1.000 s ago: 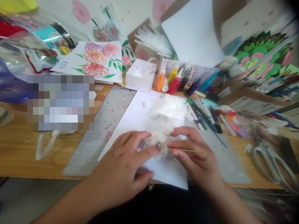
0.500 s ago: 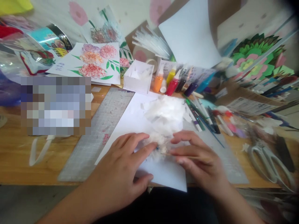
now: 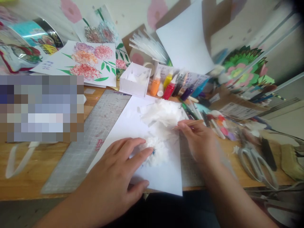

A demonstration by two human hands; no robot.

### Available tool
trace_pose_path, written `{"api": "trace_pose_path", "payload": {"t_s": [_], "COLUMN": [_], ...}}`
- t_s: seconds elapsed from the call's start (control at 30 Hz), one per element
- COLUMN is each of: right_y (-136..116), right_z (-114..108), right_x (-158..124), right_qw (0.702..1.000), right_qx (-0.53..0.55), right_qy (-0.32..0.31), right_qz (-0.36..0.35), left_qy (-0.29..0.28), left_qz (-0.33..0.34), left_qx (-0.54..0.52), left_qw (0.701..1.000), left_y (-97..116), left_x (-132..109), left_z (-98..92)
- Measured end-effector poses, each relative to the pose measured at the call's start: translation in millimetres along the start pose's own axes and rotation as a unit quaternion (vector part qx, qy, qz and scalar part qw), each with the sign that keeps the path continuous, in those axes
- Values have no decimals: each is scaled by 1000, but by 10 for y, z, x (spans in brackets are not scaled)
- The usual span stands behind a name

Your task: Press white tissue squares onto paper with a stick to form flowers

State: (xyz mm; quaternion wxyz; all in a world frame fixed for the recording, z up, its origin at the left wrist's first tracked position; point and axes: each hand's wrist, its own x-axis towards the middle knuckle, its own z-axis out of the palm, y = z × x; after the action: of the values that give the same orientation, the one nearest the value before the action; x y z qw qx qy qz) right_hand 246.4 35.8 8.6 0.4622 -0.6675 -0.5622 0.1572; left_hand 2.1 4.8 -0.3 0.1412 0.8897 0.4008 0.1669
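A fluffy white paper flower with a bit of blue at its centre lies on a white sheet of paper. The spread fingers of my left hand rest on the flower's left side, the index fingertip at the blue centre. Between thumb and fingers my right hand pinches a thin wooden stick, its tip pointing left. That tip is beside a heap of thin white tissue pieces on the upper part of the sheet.
Under the sheet is a grey cutting mat. Paint bottles and a small white box stand behind it. Several pens and scissors lie to the right. Floral artwork leans at the back left.
My right hand has moved from the flower up and away to the tissue heap, still pinching the stick. My left hand stays on the flower. The camera view has shifted to the right.
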Motion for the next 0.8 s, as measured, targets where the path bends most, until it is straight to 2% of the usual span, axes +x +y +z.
{"api": "trace_pose_path", "payload": {"t_s": [0.13,0.4,0.7,0.8], "right_y": [9,-32,101,63], "right_z": [57,-50,77,60], "right_x": [15,-42,59,47], "right_qw": [1000,998,999,999], "right_qx": [3,33,37,41], "right_qy": [13,53,22,28], "right_qz": [1,9,-14,-4], "left_qy": [5,-3,-6,-2], "left_qz": [-2,-8,-7,-8], "left_qx": [-1,0,-1,-7], "left_qw": [1000,1000,1000,1000], "left_y": [-15,-18,-25,-23], "left_x": [-3,-11,-11,-10], "left_z": [-2,1,8,8]}}
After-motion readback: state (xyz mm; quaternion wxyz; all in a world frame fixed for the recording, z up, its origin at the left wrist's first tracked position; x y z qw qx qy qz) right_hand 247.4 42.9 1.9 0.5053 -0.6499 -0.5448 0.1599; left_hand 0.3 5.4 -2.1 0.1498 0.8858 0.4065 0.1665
